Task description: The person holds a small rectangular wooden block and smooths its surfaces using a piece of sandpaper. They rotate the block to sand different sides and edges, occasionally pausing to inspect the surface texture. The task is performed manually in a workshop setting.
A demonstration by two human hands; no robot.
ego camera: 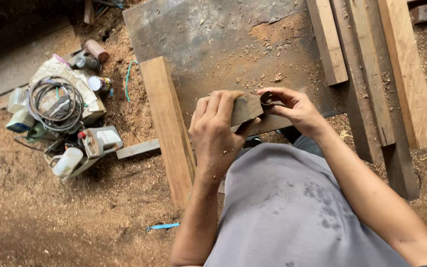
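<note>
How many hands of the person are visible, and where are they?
2. The left hand grips a small wooden block; the right hand pinches a rolled strip at the block's end. None seems hidden.

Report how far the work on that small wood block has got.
Done: shavings and sawdust already litter the metal sheet, so some wood has been worked. In hand: the left hand grips the small wood block while the right hand presses a dark curled strip to its end. Left: cannot tell; the block's surface is mostly hidden.
</note>
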